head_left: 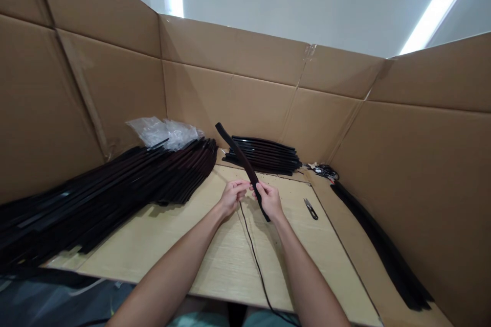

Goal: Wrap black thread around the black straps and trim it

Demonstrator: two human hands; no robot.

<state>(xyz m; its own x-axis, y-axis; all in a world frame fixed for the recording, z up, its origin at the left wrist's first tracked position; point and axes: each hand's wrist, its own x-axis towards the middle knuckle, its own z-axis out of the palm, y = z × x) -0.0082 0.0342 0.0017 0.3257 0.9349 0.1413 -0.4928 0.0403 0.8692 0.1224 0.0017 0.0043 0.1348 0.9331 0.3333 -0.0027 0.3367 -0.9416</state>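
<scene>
Over the middle of the wooden board (184,245), my right hand (270,199) is closed around a long, curved black strip (238,152). The strip rises up and to the left from the hand, and a short end pokes out below the fist. My left hand (232,195) pinches at the strip just left of the right hand, fingertips together. A thin black cord (255,255) hangs from where the hands meet and runs down across the board toward me.
A large heap of black strips (103,199) lies on the left, with clear plastic bags (163,132) behind it. A smaller stack (266,156) sits at the back. Small snips (310,208) lie right of my hands. More strips (383,245) lie along the right cardboard wall (422,173).
</scene>
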